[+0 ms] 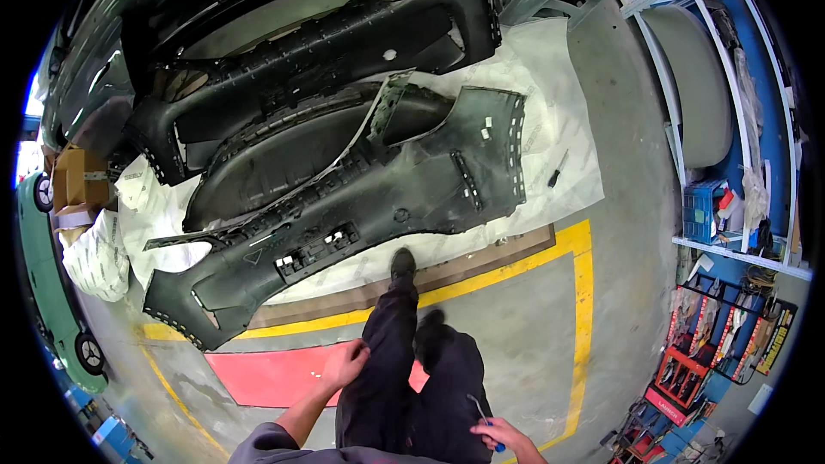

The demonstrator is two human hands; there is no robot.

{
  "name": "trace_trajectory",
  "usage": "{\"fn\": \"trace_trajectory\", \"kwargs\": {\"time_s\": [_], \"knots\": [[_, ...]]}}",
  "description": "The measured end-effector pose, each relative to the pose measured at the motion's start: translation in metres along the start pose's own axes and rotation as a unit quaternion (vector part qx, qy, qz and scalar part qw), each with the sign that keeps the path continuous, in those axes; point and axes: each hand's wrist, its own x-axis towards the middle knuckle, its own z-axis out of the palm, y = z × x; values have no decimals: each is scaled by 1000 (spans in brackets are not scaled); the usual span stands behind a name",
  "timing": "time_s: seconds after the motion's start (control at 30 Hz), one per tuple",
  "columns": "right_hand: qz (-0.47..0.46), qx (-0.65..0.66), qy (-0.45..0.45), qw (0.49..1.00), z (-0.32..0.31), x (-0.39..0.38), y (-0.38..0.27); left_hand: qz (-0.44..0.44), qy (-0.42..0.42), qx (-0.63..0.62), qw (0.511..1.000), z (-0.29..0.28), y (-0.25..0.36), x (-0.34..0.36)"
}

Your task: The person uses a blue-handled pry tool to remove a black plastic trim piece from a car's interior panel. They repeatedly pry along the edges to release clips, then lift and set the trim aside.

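Right hand (pixel 509 436): fingers wrapped round a blue-handled screwdriver (pixel 486 419), low beside the right thigh.
Left hand (pixel 346 363): empty, fingers loosely curled, against the left trouser leg.
Ahead: black bumper (pixel 361 206) lying on white sheeting (pixel 550 120) on the floor.

— Any packages or labels?
— A brown cardboard box (pixel 76 179) at far left, and small white stickers (pixel 485 127) on the nearest dark bumper (pixel 412 193).
— Screens?
— None.
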Motion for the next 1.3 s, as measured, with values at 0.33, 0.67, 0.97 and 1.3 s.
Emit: {"fn": "trace_trajectory", "kwargs": {"time_s": [0.33,0.67,0.97,1.3], "knots": [[-136,-178,-73,972,-180,54,-236,85,-49,-3,995,20,115,283],[-491,-144,126,850,-293,280,-532,248,46,70,965,98,105,617],[-527,-139,96,833,-303,370,-552,311,156,46,936,198,97,648],[-521,-182,40,833,-299,388,-545,322,286,-55,901,178,132,665]]}}
